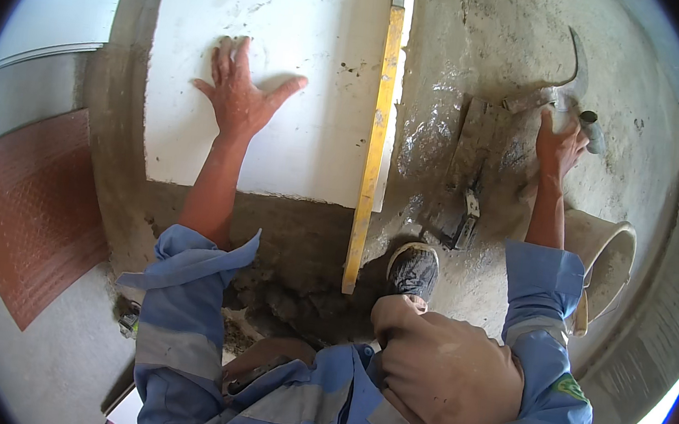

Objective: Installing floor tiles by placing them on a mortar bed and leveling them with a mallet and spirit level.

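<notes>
My left hand [238, 100] lies on a white slab [305, 143], fingers spread and palm down. Along the slab's right edge runs a long yellow bar [380, 110] that looks like a spirit level. To the right, my right hand [560, 147] is closed at a tool [574, 83] with a curved pointed blade and a round cylindrical end. Its grip is partly hidden by my fingers. Between the bar and that hand, a long flat grey trowel-like piece [469, 143] with a metal bracket [468, 216] rests on the wet cement floor.
A dirty pale bucket [610, 267] is beside my right forearm. Dark wet mortar [290, 305] lies below the slab's near edge. A red-brown textured sheet [37, 207] is at the left. My shoe [413, 270] is just right of the bar's near end.
</notes>
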